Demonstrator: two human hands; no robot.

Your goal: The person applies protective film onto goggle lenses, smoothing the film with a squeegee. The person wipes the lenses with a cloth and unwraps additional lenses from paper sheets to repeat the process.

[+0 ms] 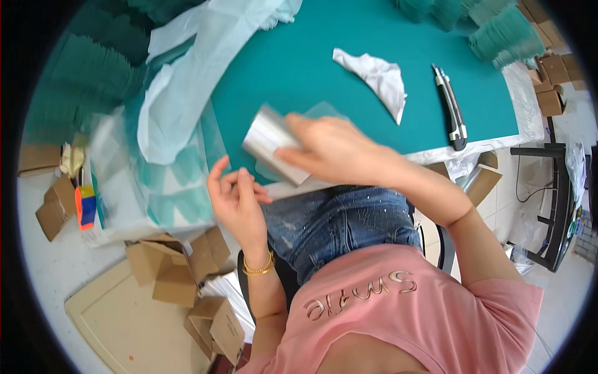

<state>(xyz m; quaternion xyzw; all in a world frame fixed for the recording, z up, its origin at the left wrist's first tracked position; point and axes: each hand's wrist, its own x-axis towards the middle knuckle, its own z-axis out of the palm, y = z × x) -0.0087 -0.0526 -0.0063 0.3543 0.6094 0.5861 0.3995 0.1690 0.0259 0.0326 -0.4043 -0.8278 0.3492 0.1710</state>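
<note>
My right hand (339, 146) grips a silvery-white, box-shaped piece (265, 134) at the near edge of the green table mat (280, 68). Its thumb and fingers press on two sides, and motion blurs both hand and piece, so its exact kind does not show. Some clear film (324, 111) shows behind the fingers. Left of the piece and apart from it, my left hand (240, 202) is turned palm up, its fingers loosely bent and spread, with nothing visible in them. On the mat lie a crumpled white cloth scrap (377, 81) and a black and white utility knife (451, 109).
Pale blue sheeting (187, 87) and clear plastic bags (174, 181) cover the table's left side. Green stacked pieces (81, 81) stand at the far left, more (507, 37) at the far right. Open cardboard boxes (168, 274) sit on the floor. A black metal frame (554, 206) stands right.
</note>
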